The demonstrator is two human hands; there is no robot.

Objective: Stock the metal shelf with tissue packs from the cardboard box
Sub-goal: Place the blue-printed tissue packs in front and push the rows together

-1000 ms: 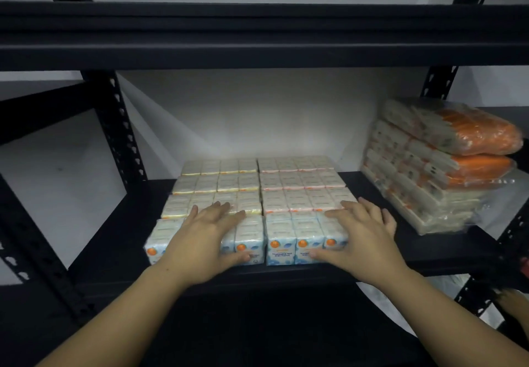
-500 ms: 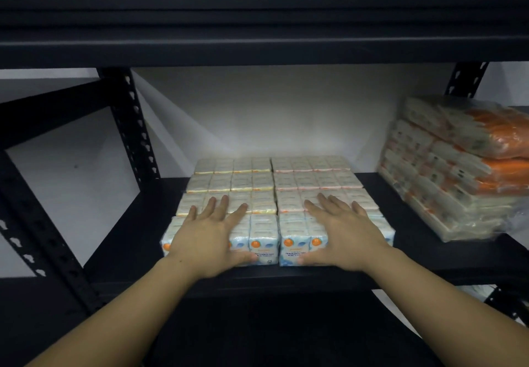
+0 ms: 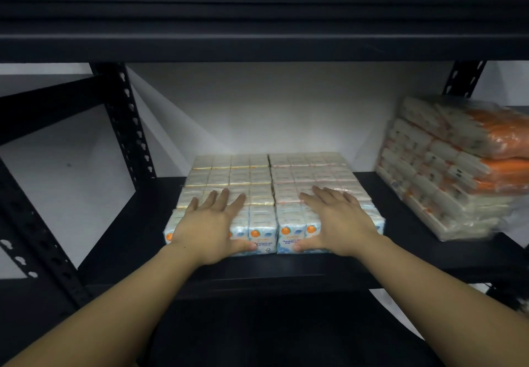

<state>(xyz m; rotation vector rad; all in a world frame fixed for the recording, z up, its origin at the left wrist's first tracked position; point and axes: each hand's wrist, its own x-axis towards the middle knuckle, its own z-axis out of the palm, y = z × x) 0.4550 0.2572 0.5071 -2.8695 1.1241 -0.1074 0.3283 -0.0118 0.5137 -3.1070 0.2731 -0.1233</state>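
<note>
Right hand (image 3: 340,219) shifted left onto the white-and-blue wrapped tissue packs (image 3: 262,192), left hand (image 3: 210,223) flat beside it, all fingers spread, packs mid-way along black metal shelf (image 3: 400,258), front labels partly covered, orange-and-white bundles (image 3: 458,166) far right, blurred, cut off.

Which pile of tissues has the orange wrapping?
The stack of orange packs at the shelf's right end, untouched. The blue-and-white block of packs lies in the middle, under both hands.

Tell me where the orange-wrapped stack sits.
The orange-wrapped stack sits at the shelf's far right, apart from the mini tissue packs in the middle.
</note>
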